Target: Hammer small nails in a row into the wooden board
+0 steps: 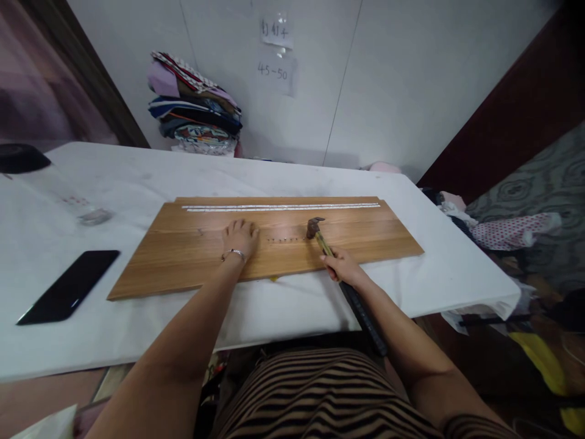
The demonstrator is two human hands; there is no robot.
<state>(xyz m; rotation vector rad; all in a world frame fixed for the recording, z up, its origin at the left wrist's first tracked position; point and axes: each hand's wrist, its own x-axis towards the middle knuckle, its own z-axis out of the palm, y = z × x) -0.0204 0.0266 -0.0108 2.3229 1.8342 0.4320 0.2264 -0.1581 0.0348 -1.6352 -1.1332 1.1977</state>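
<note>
Right hand's [340,266] grip closed round hammer [325,247], left hand's [241,239] open on board [274,262], phone [69,285] near.

black-and-tan striped top [320,396], short striped sleeve [475,427], silvery bracelet [234,253] on left wrist

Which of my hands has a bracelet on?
Your left hand, resting on the wooden board; your right hand, holding the hammer, shows none.

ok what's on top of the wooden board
On the wooden board: two long white strips, a row of small nail-like bits and the left hand. The hammer head is over it, contact unclear. Anything under hand or hammer head is covered.
</note>
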